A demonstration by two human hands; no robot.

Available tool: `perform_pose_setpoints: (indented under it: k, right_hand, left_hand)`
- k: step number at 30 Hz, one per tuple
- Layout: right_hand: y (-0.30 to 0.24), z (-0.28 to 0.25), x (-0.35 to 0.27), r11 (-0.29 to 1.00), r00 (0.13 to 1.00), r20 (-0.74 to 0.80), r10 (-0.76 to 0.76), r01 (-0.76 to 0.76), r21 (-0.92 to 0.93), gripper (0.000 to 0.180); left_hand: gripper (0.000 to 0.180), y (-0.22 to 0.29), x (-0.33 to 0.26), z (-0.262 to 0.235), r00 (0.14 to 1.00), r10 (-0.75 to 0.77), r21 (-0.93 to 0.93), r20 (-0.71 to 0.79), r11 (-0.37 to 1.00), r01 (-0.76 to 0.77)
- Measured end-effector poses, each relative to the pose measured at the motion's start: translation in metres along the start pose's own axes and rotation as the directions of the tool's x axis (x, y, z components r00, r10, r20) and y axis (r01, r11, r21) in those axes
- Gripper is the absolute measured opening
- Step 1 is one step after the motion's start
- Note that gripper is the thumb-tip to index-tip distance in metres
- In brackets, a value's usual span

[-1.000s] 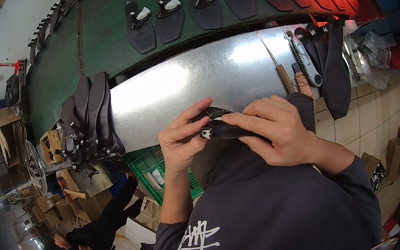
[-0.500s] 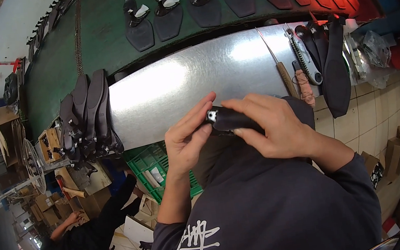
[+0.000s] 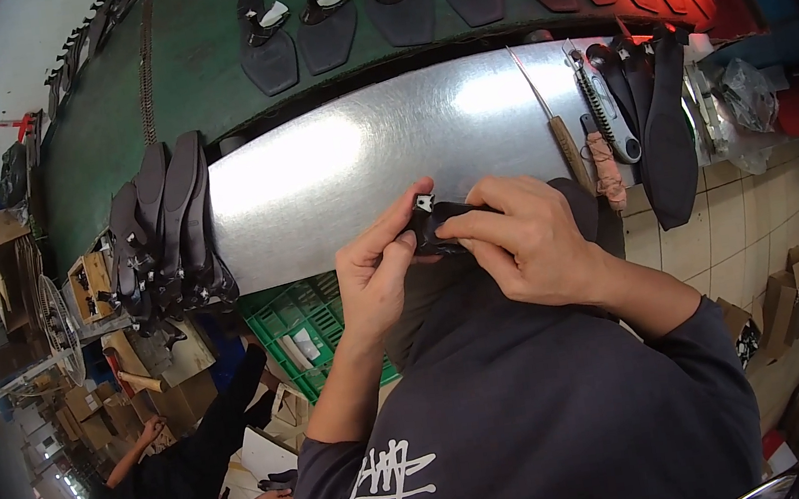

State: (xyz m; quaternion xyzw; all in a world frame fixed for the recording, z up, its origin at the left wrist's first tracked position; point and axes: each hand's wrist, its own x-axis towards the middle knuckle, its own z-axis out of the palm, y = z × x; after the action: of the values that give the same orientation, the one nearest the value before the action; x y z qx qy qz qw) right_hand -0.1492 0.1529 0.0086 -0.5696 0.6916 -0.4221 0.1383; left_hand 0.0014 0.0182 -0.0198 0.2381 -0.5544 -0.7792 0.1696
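Note:
Above my lap, at the near edge of the metal work surface (image 3: 315,220), I hold a dark sandal sole with a black strap piece (image 3: 426,234). My left hand (image 3: 373,278) is closed around its strap end, thumb and fingers on either side. A small white patch shows at that end. My right hand (image 3: 540,241) pinches the black piece with thumb and forefinger; its other fingers curl over the sole. The sole's rounded end (image 3: 578,206) sticks out beyond my right hand. Part of the sole is hidden under my fingers.
Several soles with straps (image 3: 404,17) line the green conveyor belt (image 3: 196,84), red-lit at right. Stacked soles (image 3: 181,202) lie left. An awl (image 3: 568,151), utility knife (image 3: 622,134) and pink-wrapped tool (image 3: 606,172) lie right. A green crate (image 3: 272,317) stands below; a co-worker (image 3: 159,493) is lower left.
My right hand's fingers have drawn in from lying along the sole to pinching the black strap piece. The strap end has tipped upward. The soles on the belt have shifted slightly left in view.

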Motion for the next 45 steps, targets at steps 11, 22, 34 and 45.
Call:
perform_pose_setpoints:
  k: [11, 22, 34, 45]
  right_hand:
    - [0.014, -0.007, 0.005, 0.976, 0.973, 0.229, 0.01, -0.06, 0.211, 0.025]
    - [0.013, 0.01, 0.0, 0.978, 0.991, 0.094, 0.098, -0.113, 0.177, 0.022]
    - [0.001, -0.006, 0.005, 0.982, 0.983, 0.014, -0.182, 0.183, -0.055, 0.024]
    - [0.005, -0.005, 0.0, 0.991, 0.992, -0.018, -0.125, 0.124, -0.05, 0.016]
  left_hand:
    - [0.043, 0.011, 0.007, -0.007, 0.992, -0.118, -0.019, -0.036, 0.993, 0.117]
    - [0.04, 0.017, 0.01, 0.001, 0.989, -0.107, 0.007, -0.102, 0.994, 0.108]
    - [0.048, 0.031, 0.011, 0.002, 0.978, -0.2, -0.315, -0.056, 0.933, 0.173]
    - [0.036, 0.024, 0.004, -0.003, 0.934, -0.338, -0.083, 0.113, 0.934, 0.348]
